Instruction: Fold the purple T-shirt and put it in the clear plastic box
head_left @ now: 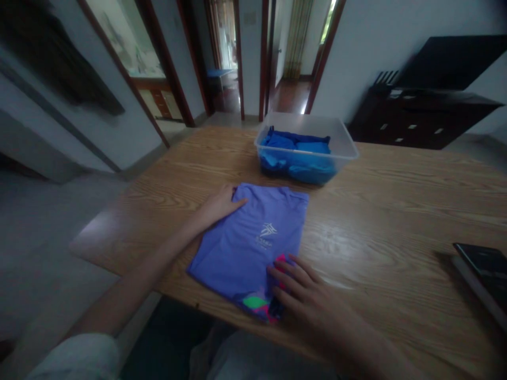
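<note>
A folded purple T-shirt point(245, 240) with a small white print and a bright green and pink pattern near its lower edge lies on the wooden table in front of me. At its upper left edge is my left hand point(224, 205), thumb over the cloth and fingers curled at the border, partly hidden. Across the lower right part rests my right hand point(303, 290), its fingers spread flat on the colored pattern.
Beyond the shirt, a clear plastic bin point(344, 153) holds folded blue cloth point(312, 158). A dark, flat object point(485, 272) is at the table's right side. The wooden table point(396, 211) has its near edge close to my body.
</note>
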`<control>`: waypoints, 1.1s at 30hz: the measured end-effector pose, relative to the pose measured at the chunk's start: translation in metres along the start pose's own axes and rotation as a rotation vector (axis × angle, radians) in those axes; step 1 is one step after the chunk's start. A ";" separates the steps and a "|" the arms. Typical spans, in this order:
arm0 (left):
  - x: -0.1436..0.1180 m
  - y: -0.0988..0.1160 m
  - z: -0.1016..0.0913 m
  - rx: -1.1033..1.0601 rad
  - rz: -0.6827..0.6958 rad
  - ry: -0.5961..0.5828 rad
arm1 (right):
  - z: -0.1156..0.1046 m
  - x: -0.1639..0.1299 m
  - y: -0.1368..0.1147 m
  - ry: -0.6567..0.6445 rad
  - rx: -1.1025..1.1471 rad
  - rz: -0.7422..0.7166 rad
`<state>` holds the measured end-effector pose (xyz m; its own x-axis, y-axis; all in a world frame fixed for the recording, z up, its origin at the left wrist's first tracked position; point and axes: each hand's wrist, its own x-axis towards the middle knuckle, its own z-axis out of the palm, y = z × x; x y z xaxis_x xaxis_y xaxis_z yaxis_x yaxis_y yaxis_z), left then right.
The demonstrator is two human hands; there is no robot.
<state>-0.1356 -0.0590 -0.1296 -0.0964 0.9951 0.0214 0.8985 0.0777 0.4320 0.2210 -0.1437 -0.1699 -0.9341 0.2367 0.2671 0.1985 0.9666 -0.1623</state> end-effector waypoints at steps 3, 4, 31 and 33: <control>0.033 0.008 0.010 -0.021 -0.079 0.003 | -0.016 -0.012 0.007 -0.004 -0.033 -0.049; 0.039 0.014 0.014 -0.030 -0.063 0.003 | -0.024 -0.021 0.010 -0.017 -0.049 -0.047; -0.177 0.095 0.065 0.147 0.722 -0.262 | -0.060 -0.151 0.022 -0.069 0.018 0.151; -0.182 0.094 0.065 0.146 0.715 -0.235 | -0.059 -0.156 0.020 -0.055 0.135 0.194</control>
<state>-0.0059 -0.2290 -0.1512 0.6084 0.7920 0.0513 0.7572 -0.5986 0.2613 0.3879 -0.1556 -0.1588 -0.8979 0.4072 0.1670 0.3378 0.8808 -0.3317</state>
